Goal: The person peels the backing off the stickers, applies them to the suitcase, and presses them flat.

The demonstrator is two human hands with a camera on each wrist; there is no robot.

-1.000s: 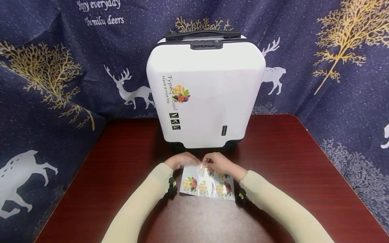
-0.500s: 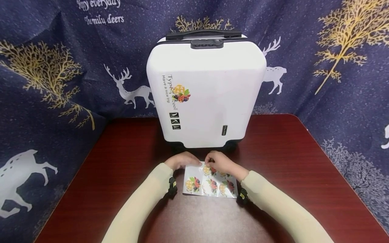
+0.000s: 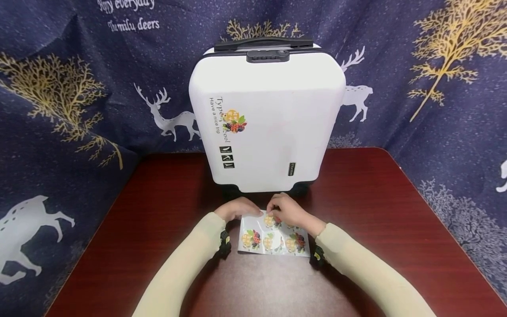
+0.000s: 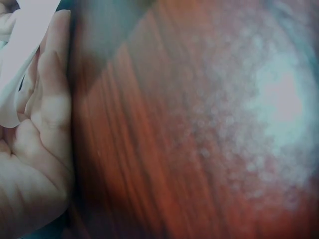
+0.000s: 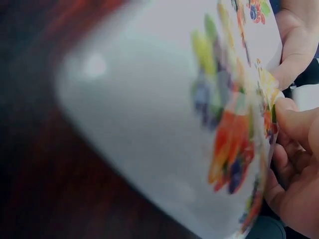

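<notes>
A glossy white sticker sheet (image 3: 251, 223) printed with rows of fruit pictures is held tilted above the table, in front of the suitcase. At its top left edge my left hand (image 3: 237, 208) grips it between thumb and fingers; the left wrist view shows those fingers (image 4: 54, 74) lying fairly straight behind the paper. My right hand (image 3: 288, 211) pinches the sheet at a fruit sticker near the upper edge, its thumb (image 5: 294, 118) against the print in the right wrist view. Whether that sticker's edge is lifted, I cannot tell.
A white suitcase (image 3: 273, 127) with a black handle (image 3: 263, 43) stands upright behind the hands. One fruit sticker (image 3: 234, 122) is on its front, over printed lettering. The dark red table (image 3: 166, 198) reaches back to a blue deer-patterned cloth (image 3: 119, 119).
The sheet has shifted slightly right and its tilt has altered. My right hand has risen a little toward the suitcase, fingers still pinching. The left hand has hardly moved.
</notes>
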